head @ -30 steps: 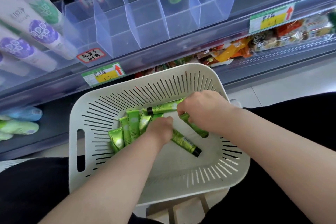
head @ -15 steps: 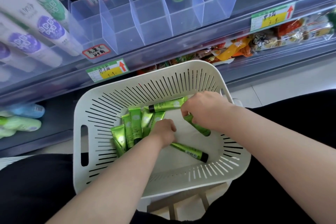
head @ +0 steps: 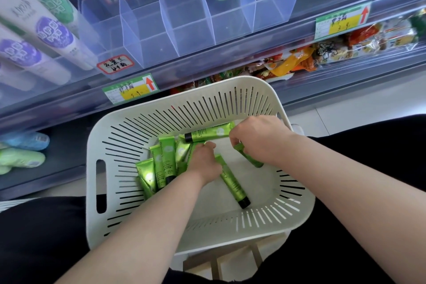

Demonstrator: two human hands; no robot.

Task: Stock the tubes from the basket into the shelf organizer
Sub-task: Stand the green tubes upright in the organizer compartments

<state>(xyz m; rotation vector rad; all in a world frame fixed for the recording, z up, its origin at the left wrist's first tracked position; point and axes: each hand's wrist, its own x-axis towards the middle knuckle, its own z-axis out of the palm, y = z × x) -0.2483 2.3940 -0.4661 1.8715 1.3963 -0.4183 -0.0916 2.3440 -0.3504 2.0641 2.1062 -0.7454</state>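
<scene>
Right hand (head: pixel 258 138) grips a green plastic tube (head: pixel 207 134) lying crosswise, black cap leftward, inside the white slotted plastic basket (head: pixel 110 145). Left hand (head: pixel 205 165) curls into the tube pile (head: pixel 166 166); its grasp cannot be determined. Clear shelf organizer (head: pixel 196 37) stands above, ahead.

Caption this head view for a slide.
Left hand and right hand grasp green tubes in white slotted basket below clear organizer.

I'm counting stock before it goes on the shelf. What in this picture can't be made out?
Head view only:
- Left hand grip: its own back hides the fingers.
- Number of tubes: the right hand and left hand cover part of the pile in the basket.
- Organizer rear rows: cut off by the top edge.
- Price label print: too small and blurred.
</scene>
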